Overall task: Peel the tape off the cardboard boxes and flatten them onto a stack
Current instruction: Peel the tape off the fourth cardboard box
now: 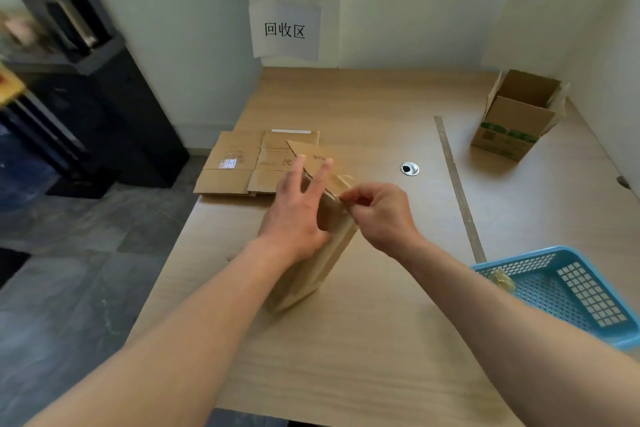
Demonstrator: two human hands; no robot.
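Fingers [300,165] of the left hand [294,215] lie straight, bracing the box [334,246] upright on the table [363,350]; the right hand [379,215] pinches tape [345,181] at its top edge (peeling likely needs that brace). Just beyond lies the flattened stack [230,163].

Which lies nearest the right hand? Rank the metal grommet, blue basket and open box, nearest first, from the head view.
From the right hand, pinching tape:
1. metal grommet, just beyond it on the table.
2. blue basket, at the near right.
3. open box, far right corner.
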